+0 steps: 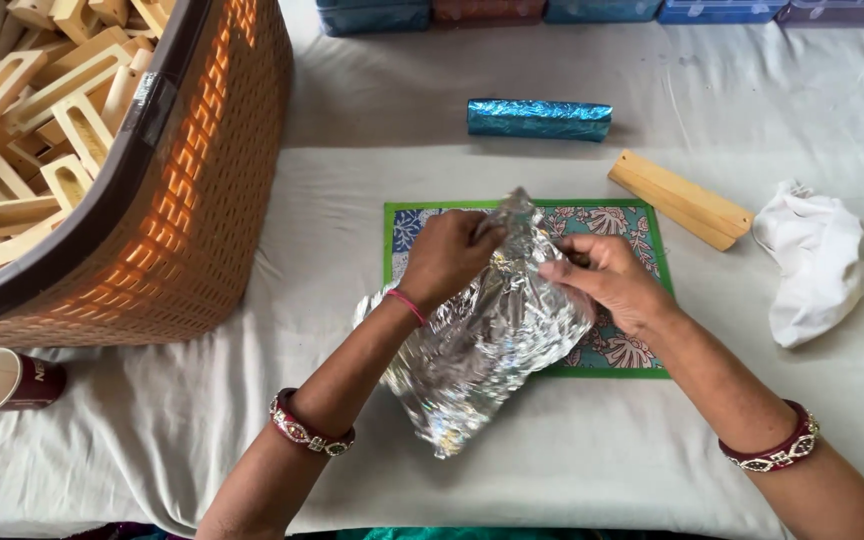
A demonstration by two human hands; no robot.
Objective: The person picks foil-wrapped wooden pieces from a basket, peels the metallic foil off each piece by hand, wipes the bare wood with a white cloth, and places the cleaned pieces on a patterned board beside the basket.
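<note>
Centrally in the frame, left hand [449,255] and right hand [607,278] each pinch the crinkled silver foil sheet [472,350] above the patterned green-edged mat [642,345].

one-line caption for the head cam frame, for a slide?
Both hands, left hand and right hand, grip crinkled silver foil over a patterned mat, beside a basket of wooden pieces.

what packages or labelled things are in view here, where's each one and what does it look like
Silver foil wrap: centre, over the patterned mat, crinkled and shiny, gripped by left hand and right hand.
Blue foil-wrapped package: behind the mat, long bar, glossy blue.
Paper cup: lower left, on its side, maroon with print.
Boxes: far edge, a row, blue and reddish.
No signs or screens.
</note>
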